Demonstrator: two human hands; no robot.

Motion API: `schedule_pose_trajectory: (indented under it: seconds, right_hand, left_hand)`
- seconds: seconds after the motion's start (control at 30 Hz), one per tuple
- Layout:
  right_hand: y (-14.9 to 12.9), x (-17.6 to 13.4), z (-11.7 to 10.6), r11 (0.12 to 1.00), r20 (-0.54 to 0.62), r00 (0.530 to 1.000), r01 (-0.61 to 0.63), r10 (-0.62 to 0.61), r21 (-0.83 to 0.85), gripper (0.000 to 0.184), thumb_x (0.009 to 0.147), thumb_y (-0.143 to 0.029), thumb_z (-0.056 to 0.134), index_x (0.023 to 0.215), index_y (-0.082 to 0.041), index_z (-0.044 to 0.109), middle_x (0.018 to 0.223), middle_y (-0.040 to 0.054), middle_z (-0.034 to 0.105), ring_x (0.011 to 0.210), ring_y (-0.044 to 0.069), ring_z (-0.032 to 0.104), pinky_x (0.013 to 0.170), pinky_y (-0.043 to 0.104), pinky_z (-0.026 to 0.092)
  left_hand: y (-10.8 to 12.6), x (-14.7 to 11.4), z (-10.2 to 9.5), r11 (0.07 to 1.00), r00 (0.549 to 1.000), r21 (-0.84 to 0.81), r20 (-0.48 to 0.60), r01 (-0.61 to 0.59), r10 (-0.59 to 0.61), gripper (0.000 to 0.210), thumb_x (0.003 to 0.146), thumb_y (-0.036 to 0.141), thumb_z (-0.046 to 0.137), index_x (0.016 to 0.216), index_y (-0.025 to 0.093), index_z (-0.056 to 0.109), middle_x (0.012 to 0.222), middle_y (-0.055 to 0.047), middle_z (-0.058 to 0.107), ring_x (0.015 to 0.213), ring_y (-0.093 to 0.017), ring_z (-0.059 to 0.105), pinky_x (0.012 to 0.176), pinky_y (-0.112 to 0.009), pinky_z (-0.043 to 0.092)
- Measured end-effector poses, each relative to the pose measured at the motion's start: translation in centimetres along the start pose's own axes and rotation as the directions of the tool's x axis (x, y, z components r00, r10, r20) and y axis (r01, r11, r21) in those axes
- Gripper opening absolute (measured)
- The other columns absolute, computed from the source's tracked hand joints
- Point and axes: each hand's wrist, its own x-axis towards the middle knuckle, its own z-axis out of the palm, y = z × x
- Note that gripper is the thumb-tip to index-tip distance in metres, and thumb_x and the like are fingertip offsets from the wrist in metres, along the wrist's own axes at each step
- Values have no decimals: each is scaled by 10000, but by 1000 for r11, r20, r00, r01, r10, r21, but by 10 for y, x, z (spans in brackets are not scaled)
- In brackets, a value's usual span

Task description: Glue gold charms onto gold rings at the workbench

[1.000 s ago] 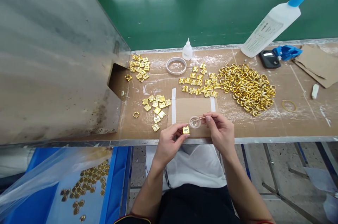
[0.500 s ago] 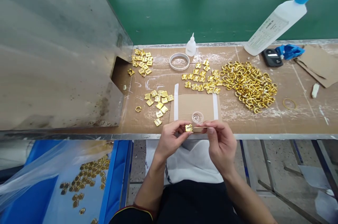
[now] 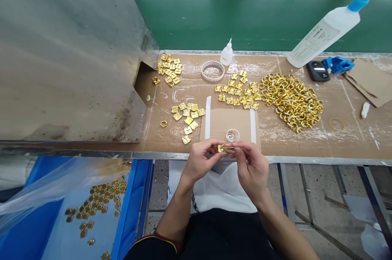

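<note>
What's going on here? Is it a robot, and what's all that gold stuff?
No robot: these are a person's bare left hand and right hand. A camera on the person's head looks down at them. The left hand pinches a small golden piece; the right holds a thin stick up to it, but I can't tell if they touch. Just beyond, a clear dish sits on a cardboard sheet. Around the worktop are square golden pieces, a heap of golden rings, a tape roll, a dropper bottle and a big bottle with a blue nozzle.
</note>
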Motion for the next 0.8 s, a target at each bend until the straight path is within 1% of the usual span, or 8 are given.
schedule_pose_trajectory:
  seconds: [0.1,0.27,0.5,0.6,0.8]
  right_hand:
    - [1,0,0,999,13,1000,13,-13,-37,136,992,-151,570,1024,-246,662,927,24,795,812,176,781,671,264,648]
    - [0,-1,-1,997,33,999,22,-19,-68,130,1001,-174,563,1020,-247,669,923,29,799,814,189,783,688,289,653]
    - [-1,1,0,998,21,999,25,-24,-60,131,997,-159,572,1011,-253,663,917,11,799,774,168,775,643,258,635]
    - [0,1,1,997,13,999,32,-31,-63,131,994,-157,580,1014,-256,664,918,-1,800,756,152,768,637,239,624]
    - [-1,2,1,997,6,1000,21,-20,-75,114,1006,-194,570,994,-245,671,906,20,804,711,173,764,611,271,627]
  left_hand:
    - [0,0,0,1000,1000,25,-5,-15,15,221,856,269,751,1025,127,764,801,-67,748,646,-126,661,617,-211,550]
    - [1,1,0,998,999,32,-8,-45,45,202,865,264,746,1015,129,762,797,-65,747,644,-125,660,610,-207,548]
    - [2,1,0,998,999,31,-3,-45,46,199,875,258,738,1027,131,757,835,-74,762,652,-125,666,614,-211,550]
    - [1,0,0,998,999,35,-3,-51,51,202,877,261,735,1025,125,756,821,-73,757,650,-124,665,612,-208,548]
    - [0,0,-1,998,1000,52,-1,-29,29,209,879,282,734,1022,132,759,818,-73,758,654,-131,666,620,-218,555]
